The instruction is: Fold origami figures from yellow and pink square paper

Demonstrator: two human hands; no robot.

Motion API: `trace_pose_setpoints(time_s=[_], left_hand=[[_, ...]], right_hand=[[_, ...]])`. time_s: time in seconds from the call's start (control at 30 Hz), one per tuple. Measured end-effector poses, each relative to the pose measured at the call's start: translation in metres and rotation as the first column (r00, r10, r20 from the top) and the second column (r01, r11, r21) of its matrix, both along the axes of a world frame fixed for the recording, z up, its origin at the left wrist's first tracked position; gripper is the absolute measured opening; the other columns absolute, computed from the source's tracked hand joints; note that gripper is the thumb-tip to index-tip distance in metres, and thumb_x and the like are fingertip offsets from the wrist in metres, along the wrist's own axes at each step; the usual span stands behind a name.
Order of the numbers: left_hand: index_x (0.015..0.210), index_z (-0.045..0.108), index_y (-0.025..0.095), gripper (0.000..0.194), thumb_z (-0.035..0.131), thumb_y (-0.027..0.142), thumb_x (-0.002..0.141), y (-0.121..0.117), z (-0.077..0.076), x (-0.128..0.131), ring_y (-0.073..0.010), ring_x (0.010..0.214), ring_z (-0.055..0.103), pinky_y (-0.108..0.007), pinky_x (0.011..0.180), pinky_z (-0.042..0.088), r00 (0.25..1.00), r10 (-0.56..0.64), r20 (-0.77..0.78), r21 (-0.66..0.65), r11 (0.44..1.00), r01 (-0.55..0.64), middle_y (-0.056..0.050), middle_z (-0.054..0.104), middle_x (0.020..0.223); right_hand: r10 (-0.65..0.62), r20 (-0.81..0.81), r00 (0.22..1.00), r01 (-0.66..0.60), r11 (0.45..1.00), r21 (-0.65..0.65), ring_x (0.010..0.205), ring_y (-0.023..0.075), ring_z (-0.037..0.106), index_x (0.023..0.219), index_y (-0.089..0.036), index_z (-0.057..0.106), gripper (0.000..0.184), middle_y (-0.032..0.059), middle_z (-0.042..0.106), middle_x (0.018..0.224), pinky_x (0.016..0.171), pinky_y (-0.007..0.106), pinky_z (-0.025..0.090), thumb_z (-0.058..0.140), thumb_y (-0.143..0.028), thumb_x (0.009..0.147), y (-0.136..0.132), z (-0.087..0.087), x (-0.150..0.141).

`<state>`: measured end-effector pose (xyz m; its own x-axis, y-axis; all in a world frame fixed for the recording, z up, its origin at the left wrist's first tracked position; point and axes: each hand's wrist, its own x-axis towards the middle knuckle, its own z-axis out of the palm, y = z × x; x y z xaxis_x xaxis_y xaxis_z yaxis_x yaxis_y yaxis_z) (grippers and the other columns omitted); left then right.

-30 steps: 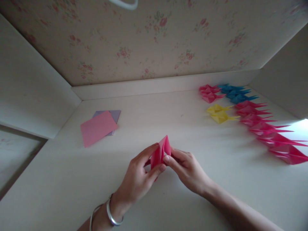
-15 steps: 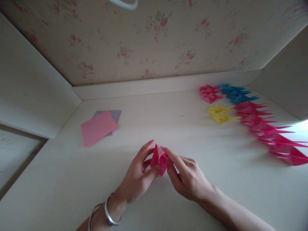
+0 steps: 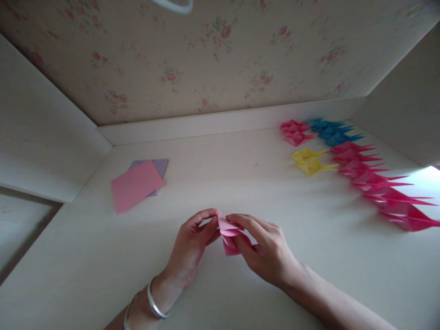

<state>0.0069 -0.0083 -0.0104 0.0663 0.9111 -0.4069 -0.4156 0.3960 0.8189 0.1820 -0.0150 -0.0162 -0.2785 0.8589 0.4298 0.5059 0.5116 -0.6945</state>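
Observation:
A partly folded sheet of pink origami paper (image 3: 229, 231) is held between both hands above the white table. My left hand (image 3: 192, 243), with silver bangles at its wrist, pinches the paper's upper left corner between thumb and fingers. On the other side, my right hand (image 3: 266, 243) grips the paper's right part, thumb beneath and fingers over the top edge. Several layers of the paper stand apart in the middle. The fingers of my right hand hide its right end.
On the left lie a pink sheet (image 3: 137, 187) and purple paper (image 3: 160, 167) under it. At the right stand rows of folded paper pieces: dark pink (image 3: 407, 216), yellow (image 3: 311, 166) and blue (image 3: 338, 139). A white table (image 3: 192, 178) meets a flowered wall behind.
The pink paper has been turned and shows its lighter side with layers opened. My left hand has shifted left to its corner; my right fingers now reach over it. The view has shifted slightly.

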Motion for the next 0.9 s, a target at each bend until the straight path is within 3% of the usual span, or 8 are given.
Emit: trace_pose_setpoints(time_s=[0.2, 0.47, 0.7, 0.9], left_hand=[[0.091, 0.076, 0.011, 0.019, 0.081, 0.025, 0.079, 0.0006, 0.0051, -0.0012, -0.0116, 0.084, 0.068, -0.020, 0.083, 0.058, 0.988, -0.029, 0.152, -0.034, 0.999, 0.034, -0.005, 0.074, 0.090], [0.090, 0.076, 0.014, 0.016, 0.082, 0.022, 0.077, -0.0004, 0.0007, -0.0017, -0.0096, 0.078, 0.069, -0.016, 0.076, 0.057, 0.964, -0.075, 0.256, -0.085, 0.991, 0.099, -0.004, 0.075, 0.090], [0.092, 0.075, 0.014, 0.015, 0.081, 0.018, 0.078, -0.0035, 0.0004, -0.0018, -0.0137, 0.082, 0.071, -0.024, 0.079, 0.059, 0.947, -0.141, 0.288, -0.076, 0.983, 0.169, -0.007, 0.077, 0.096], [0.092, 0.075, 0.013, 0.016, 0.081, 0.018, 0.078, -0.0039, 0.0006, -0.0024, -0.0146, 0.083, 0.072, -0.026, 0.081, 0.059, 0.949, -0.152, 0.276, -0.069, 0.982, 0.177, -0.009, 0.078, 0.098]], right_hand=[[-0.027, -0.054, 0.998, 0.021, 0.994, -0.103, 0.078, 0.0170, 0.072, 0.108, -0.022, 0.066, 0.043, 0.0032, 0.076, 0.097, 0.066, 0.026, 0.057, 0.052, 0.000, 0.073, 0.0043, -0.0020, 0.0018], [0.064, -0.052, 0.997, -0.052, 0.976, 0.213, 0.094, 0.0184, 0.071, 0.108, -0.022, 0.067, 0.032, 0.0078, 0.074, 0.107, 0.078, 0.030, 0.059, 0.057, -0.002, 0.085, 0.0068, -0.0034, 0.0009], [-0.041, -0.007, 0.999, 0.041, 0.954, 0.297, 0.082, 0.0182, 0.070, 0.094, -0.019, 0.066, 0.013, 0.0111, 0.072, 0.102, 0.069, 0.030, 0.056, 0.061, -0.009, 0.089, 0.0062, -0.0015, 0.0011], [-0.097, -0.021, 0.995, 0.099, 0.940, 0.325, 0.083, 0.0198, 0.067, 0.100, -0.021, 0.058, 0.020, 0.0108, 0.070, 0.101, 0.070, 0.034, 0.054, 0.057, -0.006, 0.088, 0.0053, -0.0033, 0.0011]])
